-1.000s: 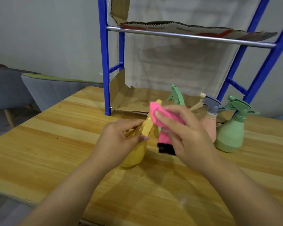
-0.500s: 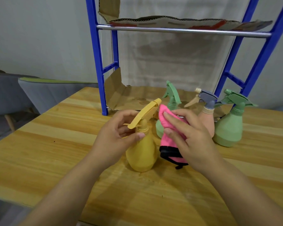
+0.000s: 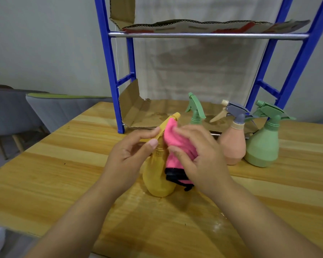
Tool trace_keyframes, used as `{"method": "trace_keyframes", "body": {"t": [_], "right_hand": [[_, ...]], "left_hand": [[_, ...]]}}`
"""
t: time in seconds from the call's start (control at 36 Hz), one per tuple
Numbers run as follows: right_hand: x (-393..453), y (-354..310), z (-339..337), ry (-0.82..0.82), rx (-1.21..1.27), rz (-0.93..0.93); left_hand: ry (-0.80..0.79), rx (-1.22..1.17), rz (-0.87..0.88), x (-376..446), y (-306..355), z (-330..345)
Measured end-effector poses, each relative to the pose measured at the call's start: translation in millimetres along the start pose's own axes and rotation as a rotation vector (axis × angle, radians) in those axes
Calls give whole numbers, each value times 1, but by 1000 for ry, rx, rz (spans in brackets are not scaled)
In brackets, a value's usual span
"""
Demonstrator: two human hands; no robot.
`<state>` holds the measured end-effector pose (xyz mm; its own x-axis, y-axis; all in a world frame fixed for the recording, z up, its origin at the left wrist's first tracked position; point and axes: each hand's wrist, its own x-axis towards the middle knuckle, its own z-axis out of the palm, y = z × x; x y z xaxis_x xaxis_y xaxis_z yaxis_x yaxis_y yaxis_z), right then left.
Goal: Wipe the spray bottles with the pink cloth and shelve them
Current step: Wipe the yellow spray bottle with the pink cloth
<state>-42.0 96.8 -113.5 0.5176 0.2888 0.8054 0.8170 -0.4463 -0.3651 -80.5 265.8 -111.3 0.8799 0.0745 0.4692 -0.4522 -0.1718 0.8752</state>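
Note:
A yellow spray bottle [image 3: 158, 178] stands upright on the wooden table [image 3: 63, 174] in front of me. My left hand [image 3: 131, 155] grips its neck and trigger head. My right hand [image 3: 198, 157] presses the pink cloth [image 3: 177, 146], which has a black edge, against the bottle's head and right side. Behind them stand a green spray bottle [image 3: 195, 110], mostly hidden by my right hand, a peach bottle with a grey-blue head [image 3: 233, 144], and a larger green bottle [image 3: 263, 142]. The blue shelf rack [image 3: 110, 62] rises at the back, with cardboard on its upper shelf [image 3: 203, 27].
A flattened cardboard sheet [image 3: 136, 112] lines the rack's bottom level on the table. Grey chairs [image 3: 50, 110] stand to the left beyond the table edge. A pale wall and a cloth backdrop lie behind the rack.
The pink cloth has shifted from beside the yellow bottle up onto its head and neck. My left hand keeps its hold of the bottle's neck.

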Motion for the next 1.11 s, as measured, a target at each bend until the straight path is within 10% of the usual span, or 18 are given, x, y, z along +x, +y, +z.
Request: {"method": "trace_keyframes", "body": {"t": [0.14, 0.33, 0.5, 1.11], "right_hand": [[-6, -2, 5, -101, -45, -210], [6, 12, -2, 59, -57, 36], [-7, 3, 5, -99, -42, -174], [-2, 17, -10, -9, -122, 4]], "left_hand": [[-9, -19, -7, 1, 1, -2], [6, -32, -37, 1, 0, 2], [26, -18, -16, 3, -2, 1], [40, 156, 11, 14, 11, 4]]}}
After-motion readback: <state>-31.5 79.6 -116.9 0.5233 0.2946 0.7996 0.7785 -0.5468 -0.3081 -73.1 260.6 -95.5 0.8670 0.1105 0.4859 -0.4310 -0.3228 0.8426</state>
